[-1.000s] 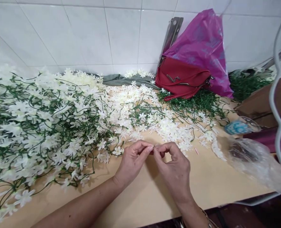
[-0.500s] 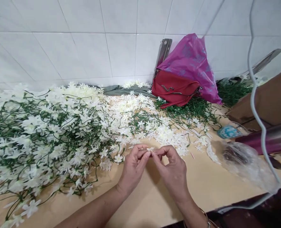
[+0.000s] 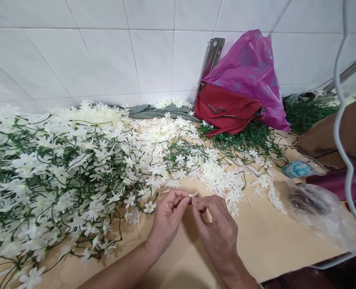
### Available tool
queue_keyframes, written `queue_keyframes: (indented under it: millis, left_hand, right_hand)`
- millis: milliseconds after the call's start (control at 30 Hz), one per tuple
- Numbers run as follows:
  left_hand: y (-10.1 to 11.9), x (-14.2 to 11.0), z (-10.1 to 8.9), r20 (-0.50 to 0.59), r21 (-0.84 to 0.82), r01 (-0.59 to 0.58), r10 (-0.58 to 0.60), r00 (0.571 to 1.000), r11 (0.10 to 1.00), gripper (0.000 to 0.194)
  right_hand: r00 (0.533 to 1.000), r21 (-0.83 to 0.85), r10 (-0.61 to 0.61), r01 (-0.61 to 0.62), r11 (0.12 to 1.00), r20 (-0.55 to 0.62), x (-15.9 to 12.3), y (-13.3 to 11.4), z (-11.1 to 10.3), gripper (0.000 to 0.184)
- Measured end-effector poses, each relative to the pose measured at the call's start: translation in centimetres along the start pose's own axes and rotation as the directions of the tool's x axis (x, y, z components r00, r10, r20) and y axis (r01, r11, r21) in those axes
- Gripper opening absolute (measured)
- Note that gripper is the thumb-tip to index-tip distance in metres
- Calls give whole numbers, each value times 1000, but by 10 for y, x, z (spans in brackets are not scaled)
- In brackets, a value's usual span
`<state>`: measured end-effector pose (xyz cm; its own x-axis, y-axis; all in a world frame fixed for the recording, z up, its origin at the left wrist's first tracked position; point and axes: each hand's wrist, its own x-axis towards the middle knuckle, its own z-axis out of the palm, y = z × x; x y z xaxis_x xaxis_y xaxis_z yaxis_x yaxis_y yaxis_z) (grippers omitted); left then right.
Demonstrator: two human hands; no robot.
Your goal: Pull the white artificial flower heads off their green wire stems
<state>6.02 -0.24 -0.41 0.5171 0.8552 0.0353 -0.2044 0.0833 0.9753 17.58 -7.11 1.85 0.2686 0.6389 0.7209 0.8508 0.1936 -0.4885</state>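
Between my two hands, at the middle of the table, is a small white artificial flower (image 3: pixel 193 195). My left hand (image 3: pixel 169 218) pinches it between thumb and forefinger. Thumb and forefinger of my right hand (image 3: pixel 217 226) close on it from the other side; the exact grip is hidden by the fingers. Just beyond my hands lie loose white artificial flowers (image 3: pixel 215 172), spread over the tabletop. To the left, a big heap of white flowers on green stems (image 3: pixel 75 172) reaches close to my left wrist.
A red handbag (image 3: pixel 229 108) and a purple plastic bag (image 3: pixel 247 68) rest on green stems (image 3: pixel 247 138) by the tiled wall. At right are a clear plastic bag (image 3: pixel 325 216), a blue-and-white item (image 3: pixel 298 168), a brown bag (image 3: pixel 340 128) and a hanging grey cable (image 3: pixel 340 136).
My hands stay together but sit slightly lower in view, and the fingers of my right hand have curled more. The view has shifted a little, moving the bags to the right.
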Motion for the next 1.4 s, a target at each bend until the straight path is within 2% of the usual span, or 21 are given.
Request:
queue_keyframes:
  millis: [167,367,500,700,867,1033,1133,1267,1400]
  left_hand:
    - [6,1,2,-11,-87,14,-15,1000,996,19]
    - [6,4,3,-57,-192,86,-99,993,978,30]
    - [5,4,2,-53,-183,98,-110,993,978,29]
    - [3,2,4,-72,-143,74,-85,994,987,24]
    - [3,1,3,-53,-140,73,-81,995,987,19]
    - [5,2,2,-29,-136,80,-84,996,988,18]
    - [6,2,2,-23,-104,68,-71,997,992,19]
    - [4,2,1,-48,-92,71,-76,996,993,22]
    - [1,1,-1,-42,-23,61,-62,997,998,21]
  right_hand:
    - [958,150,283,-287,946,49,-1,-1,-8,23]
    - [902,351,430,-411,841,27,-7,-2,-1,22]
    - [897,362,441,-421,832,31,-8,-3,1,21]
    - [917,261,398,-385,885,1,-9,-6,-5,20]
    - [908,183,418,-416,891,28,-3,-3,1,21]
    - [923,120,385,-383,916,3,1,-1,5,20]
    - [926,131,376,-377,917,33,2,1,6,18]
    - [886,234,444,-463,855,131,6,2,6,17]
    - [887,218,444,-462,860,128,12,2,5,15]
